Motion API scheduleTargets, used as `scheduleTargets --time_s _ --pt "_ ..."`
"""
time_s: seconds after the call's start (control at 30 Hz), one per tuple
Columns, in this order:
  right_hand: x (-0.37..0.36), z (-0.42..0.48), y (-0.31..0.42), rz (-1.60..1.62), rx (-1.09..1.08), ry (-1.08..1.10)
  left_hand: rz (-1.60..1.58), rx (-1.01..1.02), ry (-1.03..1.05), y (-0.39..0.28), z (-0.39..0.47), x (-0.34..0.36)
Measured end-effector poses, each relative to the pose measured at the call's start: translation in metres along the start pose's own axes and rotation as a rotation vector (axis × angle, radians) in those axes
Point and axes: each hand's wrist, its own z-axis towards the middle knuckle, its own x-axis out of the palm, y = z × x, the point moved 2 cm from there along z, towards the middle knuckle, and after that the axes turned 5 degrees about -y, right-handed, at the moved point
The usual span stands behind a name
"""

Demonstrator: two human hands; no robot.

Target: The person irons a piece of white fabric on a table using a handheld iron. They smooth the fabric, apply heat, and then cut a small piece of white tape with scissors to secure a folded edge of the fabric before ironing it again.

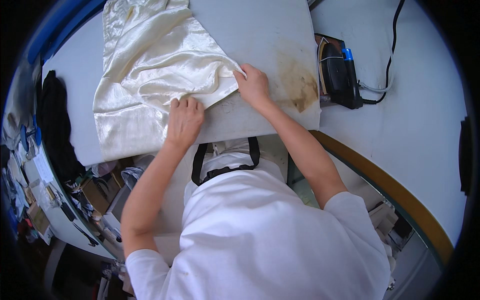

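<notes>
A shiny cream satin-like cloth (150, 60) lies rumpled over a white padded ironing surface (255, 26), its lower left part running down to the front edge. My right hand (253, 84) pinches the right corner of the cloth between thumb and fingers. Near the cloth's lower edge, my left hand (185, 120) has its fingers curled over the fabric and grips it. Folds bunch up between the two hands. Part of the left fingertips is hidden in the cloth.
A black electric iron (337, 73) rests on its side at right, with a black cable (388, 71) and a clear hose. Brown scorch stains (303, 92) mark the padding. Black fabric (56, 123) lies at left. Cluttered shelves (101, 195) sit below the left edge.
</notes>
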Motion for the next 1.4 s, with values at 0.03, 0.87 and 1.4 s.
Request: scheduleTargets --time_s 0.03,0.87,1.4 --pt "-0.001 0.000 -0.003 0.030 -0.017 0.021 0.025 0.053 0.007 0.007 -0.004 -0.006" --pt "-0.025 0.066 -0.016 -0.312 -0.425 -0.127 0.133 -0.522 0.101 0.020 0.021 0.012" --pt "-0.003 0.029 0.026 -0.337 -0.654 -0.035 -0.614 -0.860 0.097 0.052 0.065 0.004"
